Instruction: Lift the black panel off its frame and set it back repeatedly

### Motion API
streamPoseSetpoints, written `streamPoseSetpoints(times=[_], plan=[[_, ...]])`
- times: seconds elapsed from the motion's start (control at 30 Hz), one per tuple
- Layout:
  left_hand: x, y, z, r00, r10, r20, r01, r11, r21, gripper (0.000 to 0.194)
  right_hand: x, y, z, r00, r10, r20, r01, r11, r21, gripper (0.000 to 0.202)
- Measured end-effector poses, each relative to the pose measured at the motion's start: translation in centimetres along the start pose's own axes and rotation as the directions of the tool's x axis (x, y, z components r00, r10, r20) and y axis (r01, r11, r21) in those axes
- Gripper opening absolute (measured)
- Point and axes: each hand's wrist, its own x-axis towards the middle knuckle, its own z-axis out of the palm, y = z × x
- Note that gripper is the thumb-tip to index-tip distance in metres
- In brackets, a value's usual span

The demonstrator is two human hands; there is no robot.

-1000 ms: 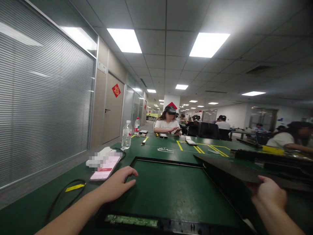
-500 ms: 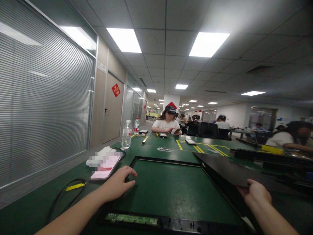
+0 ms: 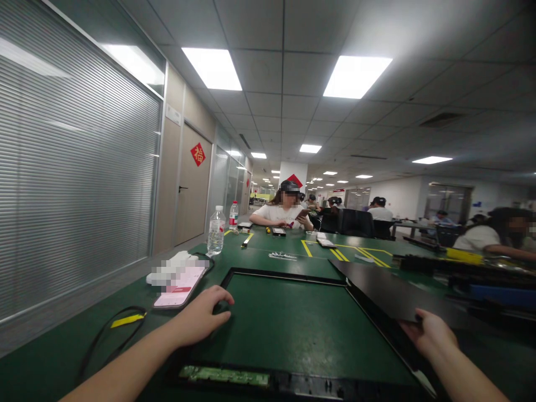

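Observation:
A black rectangular frame lies on the green table, with a green circuit board along its near side. My left hand is curled over the left side of this frame, thumb inside the opening; the fingertips on the far side are partly hidden. At the right, my right hand grips the near edge of a thin dark panel, thumb on top and fingers underneath. The panel is tilted beside the frame's right side, and its far corner is close to the frame's far right corner.
To the left lie a phone, a white item and a black cable with a yellow tag. A water bottle stands farther back. Dark parts lie at the right. One person sits across the table, another at the right.
My right hand has shifted slightly left with the panel, uncovering a blue part behind it. My left hand stays on the frame. The person opposite has raised a phone-like object.

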Motion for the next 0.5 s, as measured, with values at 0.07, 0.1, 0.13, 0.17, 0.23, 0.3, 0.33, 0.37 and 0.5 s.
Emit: streamPoseSetpoints(times=[0.07, 0.1, 0.13, 0.17, 0.23, 0.3, 0.33, 0.37, 0.5], plan=[[0.0, 0.0, 0.0, 1.000, 0.006, 0.010, -0.006, 1.000, 0.004, 0.026, -0.4, -0.1, 0.2, 0.998, 0.011, -0.069, -0.012, 1.000, -0.019, 0.027], [0.0, 0.0, 0.0, 1.000, 0.011, 0.015, -0.011, 1.000, 0.007, 0.026, -0.6, -0.2, 0.3, 0.996, 0.017, -0.090, -0.020, 0.999, -0.026, 0.025], [0.0, -0.1, 0.0, 1.000, 0.016, 0.017, -0.016, 1.000, 0.010, 0.026, -0.8, -0.3, 0.3, 0.995, 0.023, -0.101, -0.026, 0.999, -0.031, 0.024], [0.0, -0.2, 0.0, 1.000, 0.019, 0.018, -0.019, 1.000, 0.010, 0.026, -0.9, -0.4, 0.4, 0.994, 0.028, -0.109, -0.032, 0.999, -0.035, 0.024], [0.0, -0.3, 0.1, 1.000, 0.019, 0.016, -0.020, 1.000, 0.009, 0.025, -1.1, -0.5, 0.5, 0.992, 0.038, -0.122, -0.043, 0.998, -0.038, 0.023], [0.0, -0.4, 0.1, 1.000, 0.014, 0.016, -0.014, 1.000, 0.006, 0.025, -1.2, -0.6, 0.6, 0.992, 0.045, -0.122, -0.050, 0.998, -0.037, 0.022], [0.0, -0.4, 0.1, 1.000, 0.012, 0.017, -0.012, 1.000, 0.005, 0.025, -1.2, -0.6, 0.6, 0.992, 0.048, -0.119, -0.052, 0.998, -0.034, 0.021], [0.0, -0.5, 0.1, 1.000, 0.011, 0.020, -0.011, 1.000, 0.005, 0.025, -1.2, -0.6, 0.7, 0.992, 0.049, -0.116, -0.053, 0.998, -0.031, 0.021], [0.0, -0.6, 0.2, 0.999, 0.018, 0.026, -0.019, 1.000, 0.009, 0.026, -1.1, -0.5, 0.7, 0.995, 0.038, -0.093, -0.039, 0.999, -0.009, 0.021]])
